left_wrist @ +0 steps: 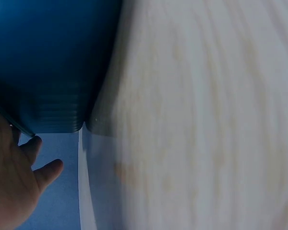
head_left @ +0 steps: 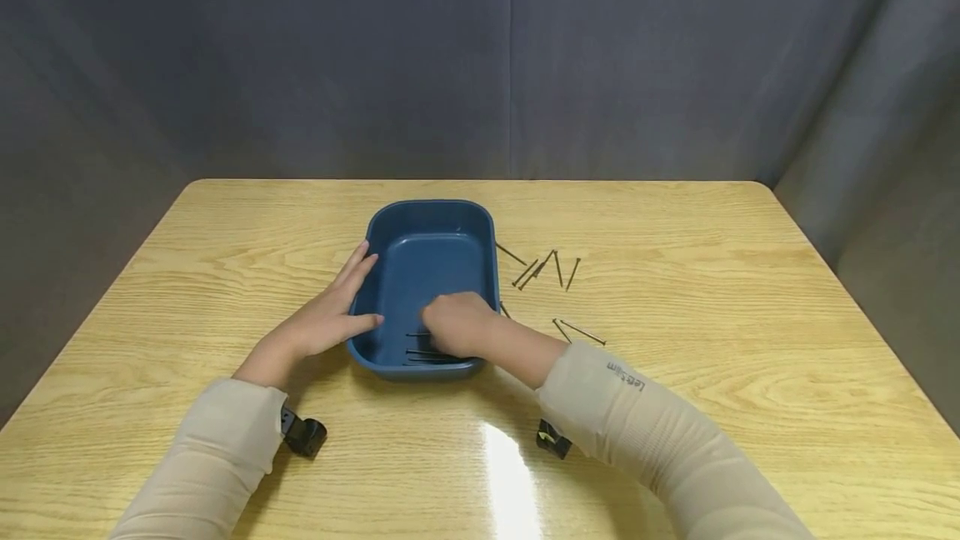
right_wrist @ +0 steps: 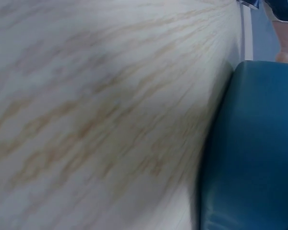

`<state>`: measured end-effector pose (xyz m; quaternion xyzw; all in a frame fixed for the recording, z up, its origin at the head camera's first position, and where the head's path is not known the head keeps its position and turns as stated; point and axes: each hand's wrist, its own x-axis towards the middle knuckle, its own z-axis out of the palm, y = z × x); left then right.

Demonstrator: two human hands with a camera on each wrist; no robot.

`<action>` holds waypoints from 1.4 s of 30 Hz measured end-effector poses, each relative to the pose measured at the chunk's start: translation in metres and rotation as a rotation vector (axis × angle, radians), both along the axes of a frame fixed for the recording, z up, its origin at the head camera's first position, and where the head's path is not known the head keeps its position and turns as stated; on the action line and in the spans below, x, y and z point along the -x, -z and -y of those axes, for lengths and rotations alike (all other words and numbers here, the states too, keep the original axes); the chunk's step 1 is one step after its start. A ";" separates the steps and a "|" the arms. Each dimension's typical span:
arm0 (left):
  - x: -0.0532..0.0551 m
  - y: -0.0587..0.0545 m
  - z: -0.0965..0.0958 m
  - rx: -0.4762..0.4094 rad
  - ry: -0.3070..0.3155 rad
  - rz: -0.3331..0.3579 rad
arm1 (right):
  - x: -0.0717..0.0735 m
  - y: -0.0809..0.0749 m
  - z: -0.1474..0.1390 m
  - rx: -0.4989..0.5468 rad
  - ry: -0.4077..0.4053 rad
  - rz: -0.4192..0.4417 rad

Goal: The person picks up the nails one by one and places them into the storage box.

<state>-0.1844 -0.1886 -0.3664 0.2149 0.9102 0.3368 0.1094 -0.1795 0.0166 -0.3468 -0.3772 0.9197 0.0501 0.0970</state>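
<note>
A deep blue plastic tray [head_left: 431,261] stands on the table. My left hand [head_left: 326,319] rests on its left rim with fingers spread and straight, the thumb reaching over the edge. In the left wrist view, that hand [left_wrist: 12,177] lies against the tray's side. My right hand [head_left: 461,325] is down inside the tray at the near right, its fingers curled. A long thin nail [head_left: 417,334] sticks out leftward from under it; the fingertips are hidden. Closer to the near wall, several nails [head_left: 427,352] lie side by side on the tray floor.
More loose nails [head_left: 572,273] lie scattered on the wooden table [head_left: 712,273] right of the tray, some near its right wall. Two nails [head_left: 582,332] lie close to the right forearm. Grey curtains [head_left: 337,65] stand behind the table and at its sides.
</note>
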 end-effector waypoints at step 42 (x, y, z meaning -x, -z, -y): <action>-0.001 0.000 -0.001 -0.003 -0.025 0.004 | -0.023 -0.022 -0.059 0.528 -0.004 0.005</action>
